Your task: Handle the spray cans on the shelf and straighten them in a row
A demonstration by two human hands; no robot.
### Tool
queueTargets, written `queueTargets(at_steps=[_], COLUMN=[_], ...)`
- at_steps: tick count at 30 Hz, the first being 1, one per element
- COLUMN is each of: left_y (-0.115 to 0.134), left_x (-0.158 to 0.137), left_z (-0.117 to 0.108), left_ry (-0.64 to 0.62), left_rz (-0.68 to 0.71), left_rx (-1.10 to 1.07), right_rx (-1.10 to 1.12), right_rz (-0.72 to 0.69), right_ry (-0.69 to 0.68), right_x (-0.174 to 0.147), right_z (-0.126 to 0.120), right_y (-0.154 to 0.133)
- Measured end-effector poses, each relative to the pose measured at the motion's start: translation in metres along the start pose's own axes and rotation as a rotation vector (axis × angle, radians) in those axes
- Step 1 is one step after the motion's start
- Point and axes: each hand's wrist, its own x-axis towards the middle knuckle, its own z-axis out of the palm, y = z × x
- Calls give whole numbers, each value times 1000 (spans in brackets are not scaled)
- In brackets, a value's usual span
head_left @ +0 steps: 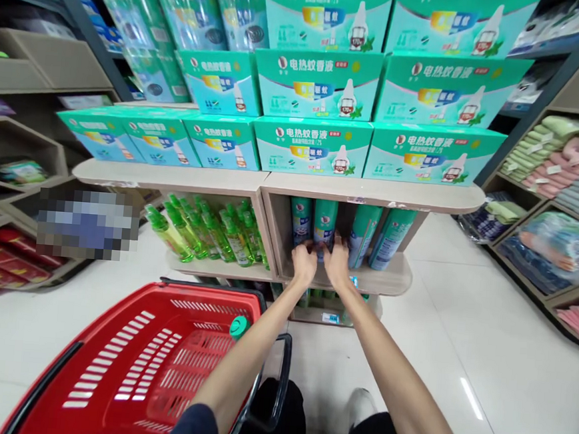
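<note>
Basket (147,366), red plastic, sits nearest, low left of view, black handle by the left forearm, a green-capped item poking up at its far rim. Both arms reach forward over it toward the lower shelf (389,278) of a store display. Left hand (304,264) and right hand (337,262) are side by side, nearly touching, backs up, fingers curled onto the bases of the teal spray cans (325,223) standing in the right-hand compartment. Grip on each hand looks partly closed around can bottoms, but fingertips are hidden behind the knuckles, so whether either is truly clamped cannot be told. Cans stand with long axis vertical, directly ahead of and just above the hands; the two cans at left are upright, the two at right (383,238) lean to the right and are untouched. Left hand lines up with the leftmost can, right hand with the second one; the leaning pair lies nearer the right hand. Next compartment to the left holds green trigger bottles (208,234), tilted, well apart from both hands. Above, on the shelf top (272,183), stacked teal boxes (312,145) with Chinese print. Far right, racks of folded towels (549,157); far left, more shelving and a blurred patch.
</note>
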Motion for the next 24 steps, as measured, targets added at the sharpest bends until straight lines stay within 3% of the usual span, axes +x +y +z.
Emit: queueTargets(at_steps=[8, 12, 14, 16, 18, 20, 21, 22, 24], left_y=[-16, -12, -5, -7, -27, -69, -95, -122, -169], left_x=[-10, -45, -72, -99, -120, -136, -141, -145, -147], left_z=[11, -8, -40, -90, -151, -208, -230, -247, -260], left_ry=[-89, -141, -130, -41, 135, 283, 291, 168, -8], left_rz=[13, 49, 51, 41, 45, -30, -139, -312, -478], left_rx=[-16, -227, -334, -418, -398, -181, -47, 65, 56], right_rx=[-10, -45, -66, -89, -84, -33, -34, -55, -112], right_rz=[68, 113, 104, 68, -1, -95, -95, -75, -6], right_ry=[-16, -42, -79, -85, -93, -231, -323, -413, -560], right_x=[29, 35, 29, 12, -15, -46, -63, -79, -109], right_z=[26, 29, 24, 10, -10, -32, -42, -49, -57], right_y=[-3, -8, -12, -17, -24, -34, -41, -50, -71])
